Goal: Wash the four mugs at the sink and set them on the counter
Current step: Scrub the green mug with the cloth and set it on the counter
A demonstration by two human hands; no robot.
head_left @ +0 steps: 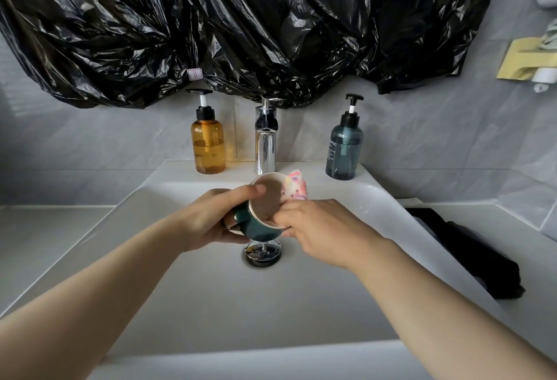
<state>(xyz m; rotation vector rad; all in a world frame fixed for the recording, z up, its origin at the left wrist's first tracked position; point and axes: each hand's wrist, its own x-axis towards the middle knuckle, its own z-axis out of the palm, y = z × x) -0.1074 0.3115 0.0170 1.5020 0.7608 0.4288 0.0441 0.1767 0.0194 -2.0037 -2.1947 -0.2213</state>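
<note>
The black plastic sheeting (241, 32) hung on the wall was thin, crinkled and very glossy. The chrome metal tap (265, 138) and the round metal drain plug (262, 251) shone like mirrors. The amber pump bottle (208, 144) and the blue-grey pump bottle (343, 150) were smooth see-through plastic. The white ceramic basin (241, 304) was smooth and glossy. The dark green glazed mug (253, 225) gleamed outside and was duller and pale within. The pastel-patterned sponge (294, 188) looked soft and matt, as did the black cloth (470, 253).

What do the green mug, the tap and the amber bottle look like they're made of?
Green mug: likely glazed ceramic, glossy dark outside, pale inside, thick rim. Tap: chromed metal, mirror reflections. Amber bottle: clear tinted plastic or glass, liquid shows through; cannot tell which.
</note>
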